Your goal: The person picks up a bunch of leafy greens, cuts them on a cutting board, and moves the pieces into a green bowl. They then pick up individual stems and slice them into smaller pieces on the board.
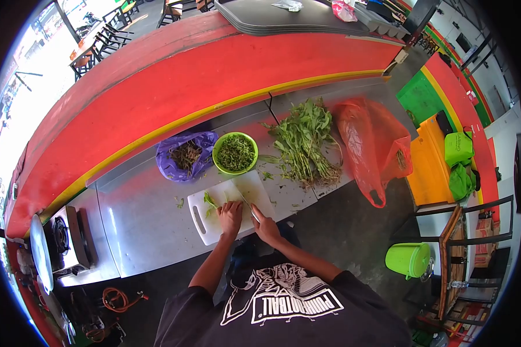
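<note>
A white cutting board [217, 228] lies on the metal counter in front of me. On it my left hand [230, 217] is closed over green stems, with leafy ends [209, 200] showing at its left. My right hand [266, 227] grips a knife [245, 199], whose blade points up and left beside the left fingers. Just beyond the board stands a green bowl [235, 152] filled with chopped greens. Left of the bowl, a purple plastic bag [167, 163] holds roots and trimmings. A pile of leafy greens with roots [304, 141] rests to the bowl's right.
An orange-red plastic bag [362, 144] sits at the counter's right end. The metal counter [139, 231] runs left to a gas stove [69, 237]. Behind it rises a red wall [173, 75] with trays [295, 20] on top. A green bucket [408, 259] stands at the lower right.
</note>
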`<action>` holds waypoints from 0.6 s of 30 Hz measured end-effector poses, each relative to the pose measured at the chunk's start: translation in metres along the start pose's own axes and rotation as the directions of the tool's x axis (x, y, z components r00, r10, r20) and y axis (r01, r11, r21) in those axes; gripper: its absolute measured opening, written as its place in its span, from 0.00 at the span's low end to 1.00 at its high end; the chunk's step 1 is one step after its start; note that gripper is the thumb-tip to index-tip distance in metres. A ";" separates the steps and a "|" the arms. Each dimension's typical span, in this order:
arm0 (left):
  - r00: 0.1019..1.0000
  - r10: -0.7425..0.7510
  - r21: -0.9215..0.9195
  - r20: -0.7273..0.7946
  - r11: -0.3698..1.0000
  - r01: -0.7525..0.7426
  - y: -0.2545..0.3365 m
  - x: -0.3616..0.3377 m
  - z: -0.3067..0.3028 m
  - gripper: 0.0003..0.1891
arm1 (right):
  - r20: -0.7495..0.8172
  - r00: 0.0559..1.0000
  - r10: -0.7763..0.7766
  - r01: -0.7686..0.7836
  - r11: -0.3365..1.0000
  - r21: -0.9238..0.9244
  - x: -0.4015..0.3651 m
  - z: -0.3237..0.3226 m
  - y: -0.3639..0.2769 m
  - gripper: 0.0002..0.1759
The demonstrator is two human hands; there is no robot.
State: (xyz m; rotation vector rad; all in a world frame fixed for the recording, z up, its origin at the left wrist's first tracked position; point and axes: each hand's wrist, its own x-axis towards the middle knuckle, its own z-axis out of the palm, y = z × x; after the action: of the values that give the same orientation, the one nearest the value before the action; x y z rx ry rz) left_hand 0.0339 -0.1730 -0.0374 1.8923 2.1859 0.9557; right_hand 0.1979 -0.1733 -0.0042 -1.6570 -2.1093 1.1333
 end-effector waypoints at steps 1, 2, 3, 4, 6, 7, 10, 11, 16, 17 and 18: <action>0.999 -0.013 -0.016 -0.030 1.000 0.013 0.001 0.000 0.002 0.06 | -0.068 0.994 -0.083 0.084 0.996 0.020 -0.006 0.006 0.007 0.32; 0.998 -0.029 -0.032 -0.059 0.999 0.027 0.001 -0.001 0.003 0.06 | -0.063 0.994 -0.086 0.087 0.996 0.016 -0.013 0.011 0.016 0.32; 0.997 -0.035 -0.031 -0.062 0.999 0.033 0.003 -0.001 0.002 0.06 | -0.118 0.984 -0.132 0.136 0.990 0.023 -0.020 0.011 0.017 0.33; 0.997 -0.047 -0.030 -0.057 0.999 0.046 0.004 0.000 0.001 0.06 | -0.173 0.969 -0.176 0.184 0.982 0.030 -0.023 0.010 0.018 0.33; 0.997 -0.060 -0.030 -0.051 0.998 0.058 0.003 -0.001 0.000 0.06 | -0.064 0.994 -0.088 0.089 0.996 0.020 -0.033 -0.003 0.014 0.33; 0.998 -0.039 -0.031 -0.051 0.999 0.037 0.001 -0.002 0.001 0.06 | 0.039 0.999 0.008 -0.008 1.000 -0.001 -0.035 -0.008 0.013 0.33; 1.000 0.002 -0.036 -0.030 0.999 -0.003 -0.002 -0.002 -0.002 0.06 | -0.022 0.998 -0.054 0.054 0.998 0.030 -0.026 -0.007 0.013 0.33; 1.000 0.022 -0.039 -0.008 0.999 -0.022 -0.002 -0.002 -0.004 0.05 | -0.024 0.998 -0.053 0.053 0.998 0.030 -0.020 -0.005 0.014 0.33; 0.999 0.029 -0.029 -0.015 0.999 -0.030 0.001 0.000 -0.006 0.05 | 0.004 1.000 0.021 -0.022 0.999 0.036 0.001 -0.001 -0.004 0.33; 1.000 0.010 -0.024 -0.019 1.000 -0.010 0.002 0.000 -0.005 0.05 | 0.003 1.000 0.020 -0.020 0.999 0.036 -0.001 -0.003 -0.006 0.33; 1.000 0.008 -0.023 -0.021 1.000 -0.008 0.002 0.001 -0.003 0.05 | -0.028 0.999 -0.019 0.020 0.999 0.029 -0.002 0.001 -0.003 0.33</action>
State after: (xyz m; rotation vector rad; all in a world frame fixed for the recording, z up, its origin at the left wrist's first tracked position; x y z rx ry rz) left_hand 0.0340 -0.1736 -0.0335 1.8906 2.1704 1.0027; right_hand 0.1957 -0.1761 -0.0020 -1.6257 -2.0773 1.1238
